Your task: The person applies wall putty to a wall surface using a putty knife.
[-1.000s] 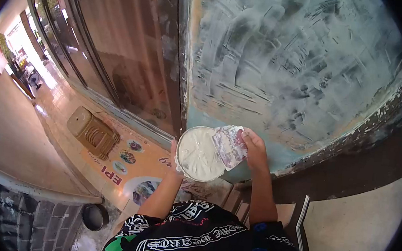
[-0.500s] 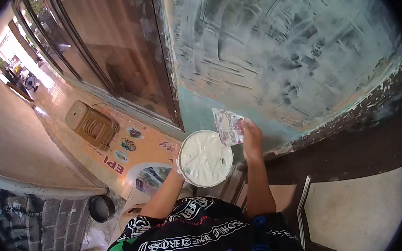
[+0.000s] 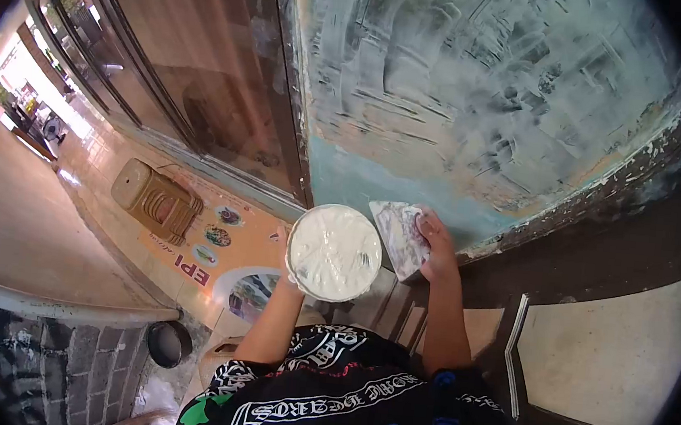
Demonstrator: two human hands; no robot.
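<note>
My left hand [image 3: 285,258] holds a round metal bowl [image 3: 334,252] full of white putty from underneath, at chest height. My right hand [image 3: 436,244] grips a flat putty scraper [image 3: 400,234] smeared with dried white and purple residue. The blade sits just right of the bowl, tilted, close to the lower part of the wall [image 3: 480,103]. That wall is coated with streaky white putty over blue-green and orange paint.
A dark glass door [image 3: 197,87] stands left of the wall. Far below lie an orange floor mat [image 3: 215,254], a stack of brown plastic stools [image 3: 155,200] and a dark pot [image 3: 170,342]. Wooden ladder rungs [image 3: 396,314] show under my arms. A pale ledge [image 3: 603,357] is at right.
The scraper left the bowl, rose toward the wall, and now sits lower beside the bowl's right edge. The bowl shifted slightly left and up.
</note>
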